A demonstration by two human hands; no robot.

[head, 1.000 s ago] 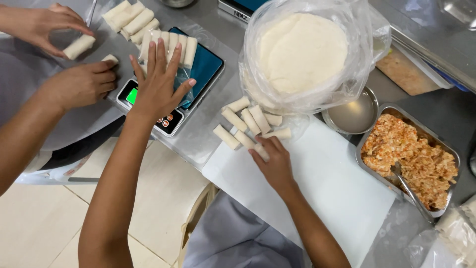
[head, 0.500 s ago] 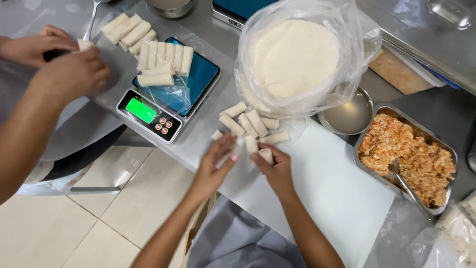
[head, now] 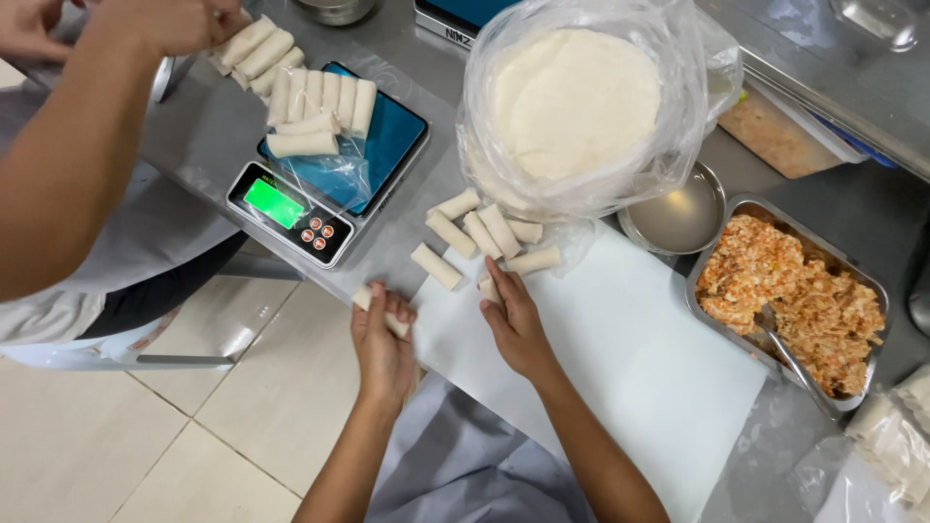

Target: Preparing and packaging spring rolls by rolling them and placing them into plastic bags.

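Two hands at a cluster of pale spring rolls

The left hand (head: 384, 341) gripped one small, smooth, cream-coloured spring roll (head: 380, 312) at the steel table's (head: 208, 131) near edge, fingers curled round it. The right hand (head: 515, 324) lay half-open, fingertips on another roll (head: 489, 289) beside the loose pile (head: 484, 235) on the white sheet (head: 639, 368).

left hand (head: 384, 339) off the scale (head: 327, 172), now holding a roll (head: 380, 310) at table edge
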